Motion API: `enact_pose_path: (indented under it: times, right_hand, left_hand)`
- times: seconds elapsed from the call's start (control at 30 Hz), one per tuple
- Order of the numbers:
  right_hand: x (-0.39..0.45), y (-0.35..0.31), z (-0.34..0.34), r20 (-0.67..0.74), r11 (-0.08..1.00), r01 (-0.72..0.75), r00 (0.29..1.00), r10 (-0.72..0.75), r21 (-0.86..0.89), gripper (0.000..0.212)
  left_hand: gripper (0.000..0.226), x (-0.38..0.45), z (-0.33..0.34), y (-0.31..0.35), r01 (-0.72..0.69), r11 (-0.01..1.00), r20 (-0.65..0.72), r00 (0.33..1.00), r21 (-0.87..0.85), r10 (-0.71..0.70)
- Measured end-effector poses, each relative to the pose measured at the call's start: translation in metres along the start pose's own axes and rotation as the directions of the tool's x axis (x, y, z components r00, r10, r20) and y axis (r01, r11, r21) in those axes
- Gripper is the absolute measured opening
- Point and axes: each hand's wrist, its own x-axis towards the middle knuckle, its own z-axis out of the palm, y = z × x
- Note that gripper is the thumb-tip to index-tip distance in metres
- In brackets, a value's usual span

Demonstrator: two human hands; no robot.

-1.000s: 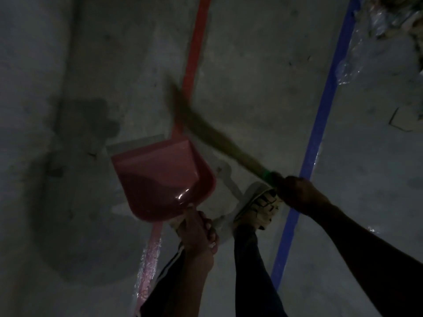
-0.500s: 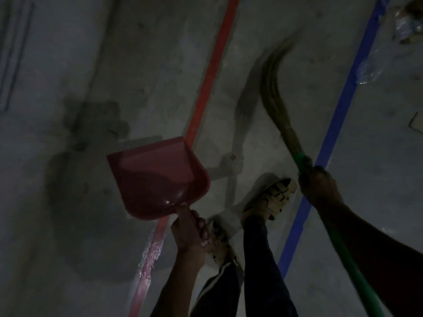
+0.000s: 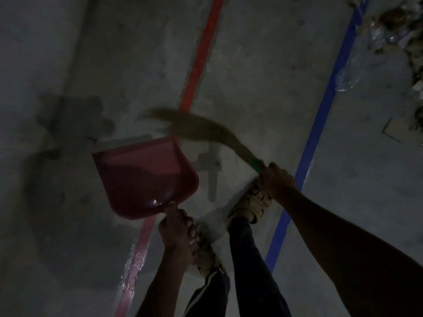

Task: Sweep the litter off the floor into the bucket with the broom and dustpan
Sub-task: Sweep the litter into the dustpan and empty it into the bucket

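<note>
Dim shot, bare grey concrete floor (image 3: 68, 53), mottled, with a dark shadow patch on the left side. A pale vertical seam or edge runs down the far left; can't tell what it is.

Red dustpan (image 3: 144, 177) sits left of centre, mouth facing up-frame, grey lip along its front edge. Lip looks to be at floor level, but can't confirm contact. Glossy highlight near the neck. Pan interior looks dark; can't make out any litter in it.

Left hand (image 3: 177, 227) is wrapped round the dustpan's handle just below the pan, fingers curled tight.

Red tape line (image 3: 201, 53) runs up-frame from behind the pan's right corner; it continues below the pan with crinkled, reflective film on it.

Broom (image 3: 206, 131) bristles are motion-blurred, arcing over the floor right at the pan's top right corner. Green handle stub visible where it enters the grip. Right hand (image 3: 275, 179) is clenched round the broom neck.

Hands are well apart, one tool each.

Two light sneakers and dark trouser legs between the arms; right shoe (image 3: 251, 202) sits just under the right hand.

Blue tape line (image 3: 320, 124) runs diagonally right of the feet.

Litter pile (image 3: 393, 37) far top right, beyond the blue line: clear plastic, scraps, a flat cardboard piece lower down. Well apart from the dustpan. Bucket not in frame.
</note>
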Motion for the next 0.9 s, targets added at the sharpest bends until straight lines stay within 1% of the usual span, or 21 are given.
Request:
enact_pose_path:
  times: [0.1, 0.17, 0.2, 0.27, 0.33, 0.43, 0.47, 0.53, 0.57, 0.63, 0.67, 0.7, 0.77, 0.8, 0.9]
  right_hand:
    - [0.023, 0.051, -0.030, -0.067, 0.973, -0.212, 0.974, 0.218, 0.089, 0.041]
    - [0.040, 0.088, -0.054, -0.091, 0.911, -0.353, 0.921, 0.378, 0.213, 0.042]
    - [0.048, 0.105, -0.064, -0.107, 0.876, -0.399, 0.892, 0.439, 0.272, 0.043]
    - [0.059, 0.136, -0.082, -0.167, 0.845, -0.428, 0.853, 0.495, 0.322, 0.049]
    - [0.060, 0.159, -0.094, -0.223, 0.843, -0.412, 0.837, 0.500, 0.347, 0.057]
    - [0.049, 0.180, -0.097, -0.271, 0.847, -0.342, 0.840, 0.470, 0.407, 0.058]
    - [0.045, 0.185, -0.094, -0.280, 0.861, -0.308, 0.854, 0.438, 0.405, 0.061]
    - [0.041, 0.194, -0.082, -0.289, 0.933, -0.192, 0.915, 0.282, 0.304, 0.062]
    - [0.040, 0.198, -0.076, -0.276, 0.958, -0.134, 0.939, 0.204, 0.252, 0.066]
    - [0.042, 0.203, -0.066, -0.213, 0.975, -0.100, 0.967, 0.143, 0.200, 0.066]
    - [0.043, 0.203, -0.066, -0.162, 0.974, -0.123, 0.975, 0.155, 0.189, 0.063]
    - [0.047, 0.206, -0.069, -0.110, 0.965, -0.183, 0.972, 0.206, 0.190, 0.060]
    - [0.056, 0.214, -0.075, -0.063, 0.927, -0.298, 0.946, 0.319, 0.226, 0.049]
    - [0.063, 0.219, -0.081, -0.080, 0.907, -0.340, 0.926, 0.368, 0.247, 0.049]
    - [0.089, 0.231, -0.106, -0.182, 0.882, -0.378, 0.881, 0.436, 0.282, 0.064]
  left_hand:
    - [0.045, 0.014, 0.039, 0.010, -0.023, 0.997, 0.052, 0.998, 0.073, 0.019]
    - [0.045, 0.020, 0.073, 0.019, -0.041, 0.994, 0.095, 0.995, 0.102, 0.031]
    - [0.044, 0.022, 0.092, 0.026, -0.055, 0.992, 0.119, 0.992, 0.117, 0.041]
    - [0.044, 0.023, 0.133, 0.040, -0.083, 0.985, 0.150, 0.987, 0.151, 0.060]
    - [0.045, 0.022, 0.175, 0.051, -0.109, 0.975, 0.165, 0.983, 0.196, 0.077]
    - [0.044, 0.018, 0.229, 0.064, -0.153, 0.966, 0.212, 0.971, 0.206, 0.109]
    - [0.044, 0.015, 0.244, 0.068, -0.172, 0.963, 0.231, 0.965, 0.208, 0.122]
    - [0.045, 0.009, 0.273, 0.074, -0.196, 0.952, 0.252, 0.958, 0.233, 0.136]
    - [0.045, 0.006, 0.286, 0.076, -0.194, 0.950, 0.252, 0.959, 0.244, 0.131]
    - [0.044, 0.003, 0.307, 0.079, -0.190, 0.947, 0.254, 0.960, 0.259, 0.123]
    - [0.045, 0.002, 0.314, 0.080, -0.195, 0.944, 0.259, 0.958, 0.265, 0.125]
    - [0.045, 0.002, 0.324, 0.083, -0.206, 0.937, 0.271, 0.954, 0.281, 0.129]
    - [0.043, 0.002, 0.339, 0.088, -0.217, 0.923, 0.286, 0.950, 0.316, 0.125]
    - [0.042, 0.002, 0.349, 0.092, -0.225, 0.916, 0.291, 0.948, 0.332, 0.127]
    - [0.046, 0.003, 0.382, 0.105, -0.237, 0.894, 0.262, 0.955, 0.381, 0.141]
